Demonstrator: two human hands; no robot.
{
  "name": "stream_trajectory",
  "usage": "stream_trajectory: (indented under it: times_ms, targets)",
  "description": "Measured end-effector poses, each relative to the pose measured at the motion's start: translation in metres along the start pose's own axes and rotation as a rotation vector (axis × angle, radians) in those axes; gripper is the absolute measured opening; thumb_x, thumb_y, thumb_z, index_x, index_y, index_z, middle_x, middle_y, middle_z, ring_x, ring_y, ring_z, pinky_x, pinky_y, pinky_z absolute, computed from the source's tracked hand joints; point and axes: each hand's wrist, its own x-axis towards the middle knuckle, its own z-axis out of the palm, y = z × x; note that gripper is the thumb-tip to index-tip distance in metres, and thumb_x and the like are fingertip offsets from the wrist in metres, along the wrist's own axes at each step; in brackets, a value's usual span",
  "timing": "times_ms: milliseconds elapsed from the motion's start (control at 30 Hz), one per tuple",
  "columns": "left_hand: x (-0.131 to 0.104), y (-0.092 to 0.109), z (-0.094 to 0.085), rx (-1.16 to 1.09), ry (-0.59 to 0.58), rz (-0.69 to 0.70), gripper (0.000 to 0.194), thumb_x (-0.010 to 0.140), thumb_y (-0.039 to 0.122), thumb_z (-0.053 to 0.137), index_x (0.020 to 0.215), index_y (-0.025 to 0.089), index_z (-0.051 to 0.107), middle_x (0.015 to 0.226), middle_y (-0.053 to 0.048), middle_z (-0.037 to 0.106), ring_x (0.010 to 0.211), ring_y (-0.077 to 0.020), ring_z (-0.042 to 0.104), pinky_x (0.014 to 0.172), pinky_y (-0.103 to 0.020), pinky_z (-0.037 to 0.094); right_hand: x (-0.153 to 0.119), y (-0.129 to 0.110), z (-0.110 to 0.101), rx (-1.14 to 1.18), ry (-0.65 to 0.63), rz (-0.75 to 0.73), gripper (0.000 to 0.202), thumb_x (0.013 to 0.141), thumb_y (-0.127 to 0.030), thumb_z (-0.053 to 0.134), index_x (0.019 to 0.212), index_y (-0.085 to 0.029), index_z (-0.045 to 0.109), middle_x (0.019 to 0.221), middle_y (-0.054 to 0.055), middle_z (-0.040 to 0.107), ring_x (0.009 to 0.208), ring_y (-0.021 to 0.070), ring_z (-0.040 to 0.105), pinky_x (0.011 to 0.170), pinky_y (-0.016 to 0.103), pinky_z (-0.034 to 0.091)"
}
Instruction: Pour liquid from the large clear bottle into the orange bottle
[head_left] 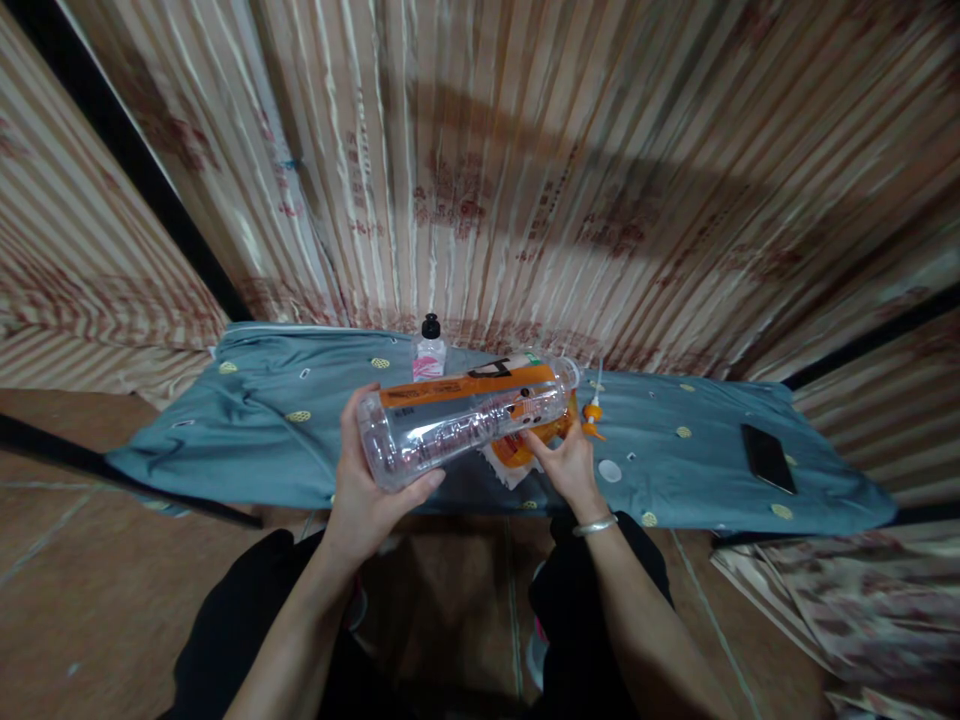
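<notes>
A large clear plastic bottle [450,425] with an orange and grey label is tilted nearly on its side. My left hand [367,500] is wrapped round its base end, and its neck points right. Beneath the neck, my right hand [571,462] grips an orange bottle [555,428], which the clear bottle partly covers. Under the orange bottle lies a piece of white paper [510,472]. An orange and white pump top [592,410] rests on the cloth just right of my right hand. Behind the clear bottle stands a small bottle [430,358] with a black cap.
Blue-green cloth [262,430] covers the narrow table. A black phone [769,458] lies near its right end, and a round white disc [609,471] sits near the front edge. Striped curtains [487,180] hang behind, between dark frame bars [135,150].
</notes>
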Motion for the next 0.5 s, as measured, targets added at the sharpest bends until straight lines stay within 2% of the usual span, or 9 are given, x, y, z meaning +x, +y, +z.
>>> stream_trajectory:
  times_ms: [333,500]
  targets:
    - [0.0003,0.0029,0.002,-0.011,0.008,-0.014,0.096,0.075,0.061,0.091,0.151,0.024,0.046,0.131,-0.013,0.068,0.115,-0.0318,0.075,0.1,-0.048,0.064,0.0002,-0.0014,-0.0005,0.011,-0.001,0.006,0.088,0.074,-0.079,0.074,0.131,-0.013,0.063,0.111,0.022,0.082,0.1,0.042,0.081,0.083,0.051,0.064]
    - [0.0003,0.0005,0.002,-0.005,0.013,-0.029,0.099,0.072,0.064,0.092,0.151,0.024,0.046,0.133,-0.014,0.067,0.117,-0.0334,0.074,0.101,-0.05,0.063,0.0007,0.0018,-0.0002,-0.005,0.002,0.01,0.083,0.073,-0.08,0.076,0.126,-0.016,0.064,0.106,0.019,0.083,0.095,0.0407,0.081,0.079,0.048,0.064]
